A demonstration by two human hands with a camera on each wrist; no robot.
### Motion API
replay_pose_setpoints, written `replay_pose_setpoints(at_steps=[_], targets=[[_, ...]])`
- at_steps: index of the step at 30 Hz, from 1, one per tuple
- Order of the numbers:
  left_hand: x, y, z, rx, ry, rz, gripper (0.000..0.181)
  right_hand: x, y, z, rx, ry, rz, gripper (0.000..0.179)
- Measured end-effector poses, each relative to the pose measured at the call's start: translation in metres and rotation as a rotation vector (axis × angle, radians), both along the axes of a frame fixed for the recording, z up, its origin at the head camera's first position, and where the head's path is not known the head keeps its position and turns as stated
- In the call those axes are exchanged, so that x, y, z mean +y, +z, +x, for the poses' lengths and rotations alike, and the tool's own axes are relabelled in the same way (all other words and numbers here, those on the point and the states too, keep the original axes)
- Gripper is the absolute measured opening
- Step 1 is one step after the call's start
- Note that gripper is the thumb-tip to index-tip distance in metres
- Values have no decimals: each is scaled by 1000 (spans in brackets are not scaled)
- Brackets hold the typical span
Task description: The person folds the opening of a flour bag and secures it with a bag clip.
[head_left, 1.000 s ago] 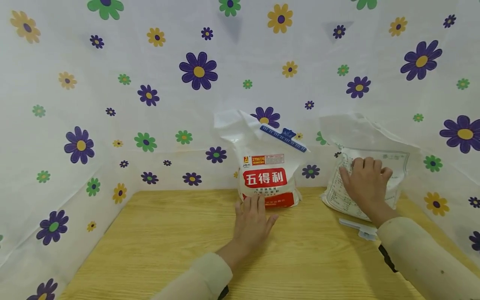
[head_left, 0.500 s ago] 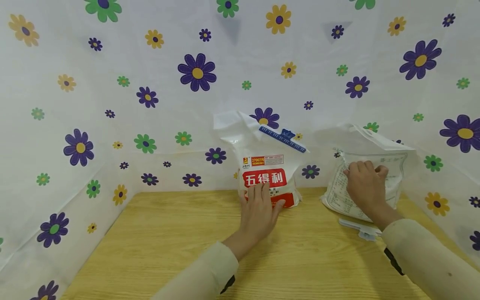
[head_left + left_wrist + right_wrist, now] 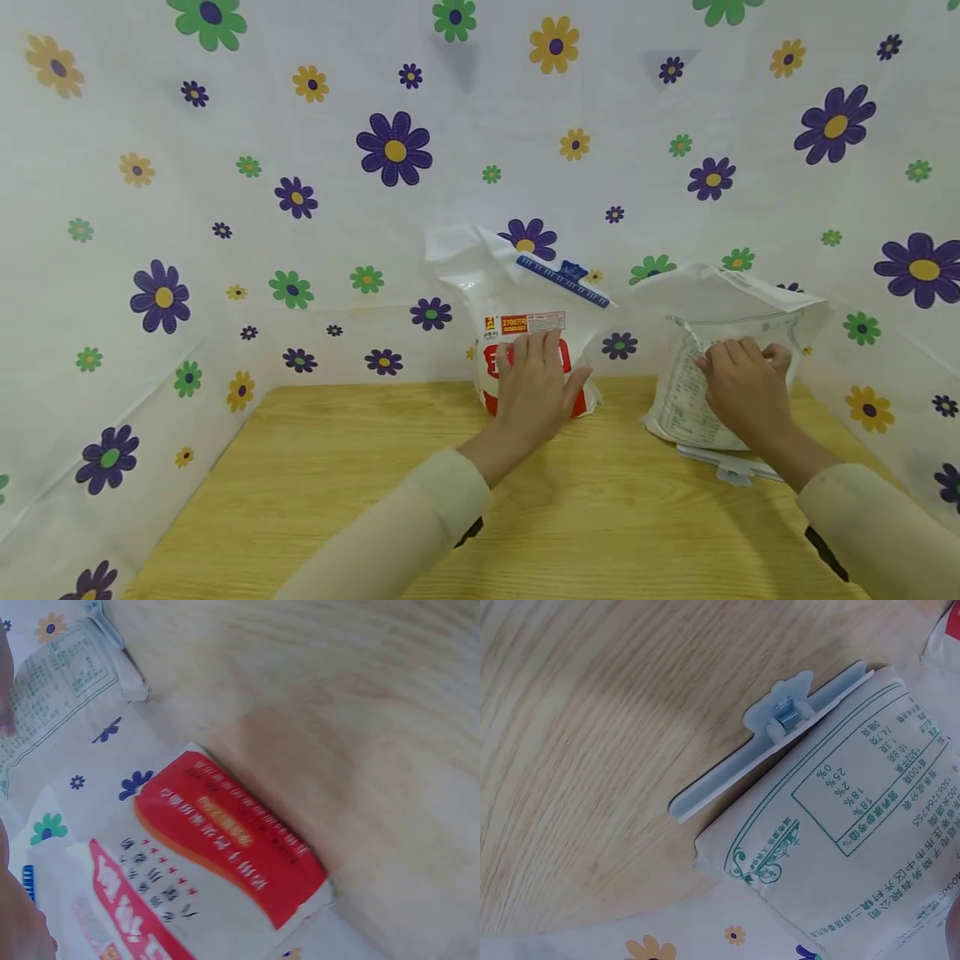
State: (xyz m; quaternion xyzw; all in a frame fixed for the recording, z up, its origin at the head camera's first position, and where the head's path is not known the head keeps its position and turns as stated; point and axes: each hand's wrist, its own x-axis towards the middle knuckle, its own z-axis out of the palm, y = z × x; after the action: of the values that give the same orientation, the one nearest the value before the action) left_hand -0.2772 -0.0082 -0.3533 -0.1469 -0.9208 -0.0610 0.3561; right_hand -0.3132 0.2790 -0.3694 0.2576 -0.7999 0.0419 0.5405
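A white flour bag with red print [image 3: 491, 400] stands against the back wall. My left hand [image 3: 534, 387] is in front of it, fingers straight and covering part of its label; contact is unclear. A blue bag clip [image 3: 562, 281] sits across its top. To the right leans a white bag with green print [image 3: 682, 400], its upper part loose and creased. The curled fingers of my right hand [image 3: 746, 387] pinch its front; the thumb is mostly hidden. A pale blue bag clip [image 3: 776, 731] lies on the table along that bag's bottom edge.
The wood-grain table [image 3: 337, 500] stretches in front of both bags. White cloth with printed flowers [image 3: 337, 208] closes off the back and both sides. The cloth's lower edge meets the tabletop just behind the bags.
My left hand has moved up and forward over the red-print flour bag. The green-print bag's top has sunk and creased. My right hand has lowered slightly and its fingers have curled in.
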Motion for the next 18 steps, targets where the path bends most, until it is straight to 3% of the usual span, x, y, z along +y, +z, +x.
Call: replay_pose_setpoints(at_steps=[11, 18], targets=[[30, 31, -2, 19, -15, -41, 63, 13, 1, 14, -11, 88, 29, 51], [51, 40, -4, 16, -48, -112, 61, 20, -1, 22, -32, 107, 56, 53]])
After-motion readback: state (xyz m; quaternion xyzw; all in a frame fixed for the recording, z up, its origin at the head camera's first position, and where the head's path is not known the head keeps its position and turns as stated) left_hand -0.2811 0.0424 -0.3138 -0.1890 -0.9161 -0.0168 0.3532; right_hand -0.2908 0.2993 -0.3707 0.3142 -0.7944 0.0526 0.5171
